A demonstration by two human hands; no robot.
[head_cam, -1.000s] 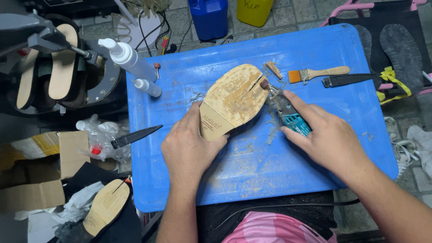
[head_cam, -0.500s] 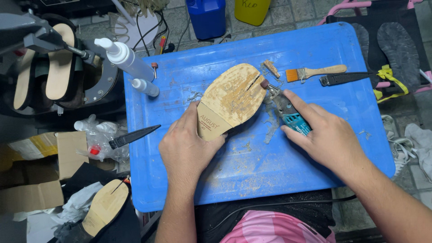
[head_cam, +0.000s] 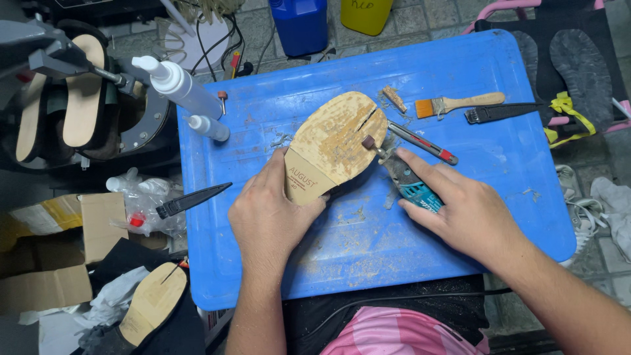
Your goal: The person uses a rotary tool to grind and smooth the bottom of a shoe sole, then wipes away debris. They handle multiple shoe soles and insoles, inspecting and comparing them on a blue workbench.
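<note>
Under the left hand [head_cam: 269, 220] fingers lies the sole [head_cam: 332, 148], heel pinned.

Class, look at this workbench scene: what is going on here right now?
A person sits at a blue table. The left hand pins down a tan shoe sole by its heel end, while the right hand grips a teal rotary tool, its small tip at the sole's edge. Dust lies around. A paintbrush rests farther back.
</note>
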